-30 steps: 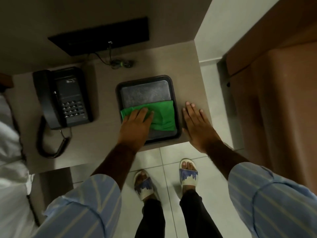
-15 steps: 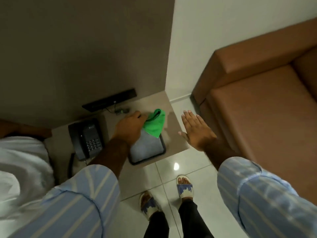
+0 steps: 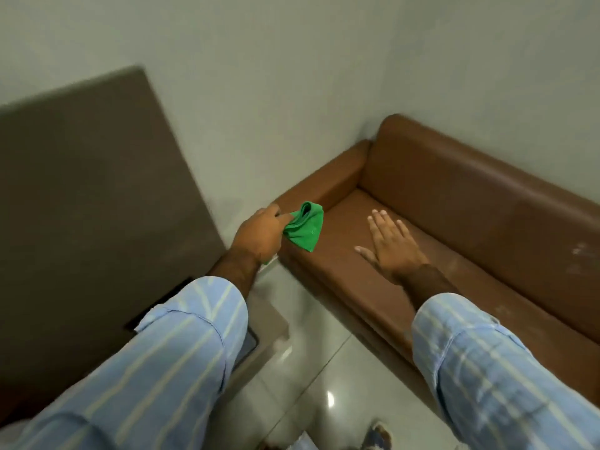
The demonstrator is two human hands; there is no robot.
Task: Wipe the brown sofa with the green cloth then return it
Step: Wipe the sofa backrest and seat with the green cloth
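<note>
Pinching the green cloth (image 3: 305, 229) bunched in my left hand (image 3: 259, 233), right hand (image 3: 391, 246) spread empty above the brown sofa (image 3: 454, 203); a wadded cloth may wipe poorly or slip.

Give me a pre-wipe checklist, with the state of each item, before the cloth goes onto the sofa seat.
1. Green cloth gripped in left hand: ok.
2. Cloth opened flat for wiping: not ok, bunched.
3. Cloth touching brown sofa: cannot tell; it appears to hang above the seat's armrest end.
4. Right hand empty, fingers spread over the seat: ok.
5. Seat free of objects: ok.
6. Pale scuffs on backrest noted: ok.
</note>
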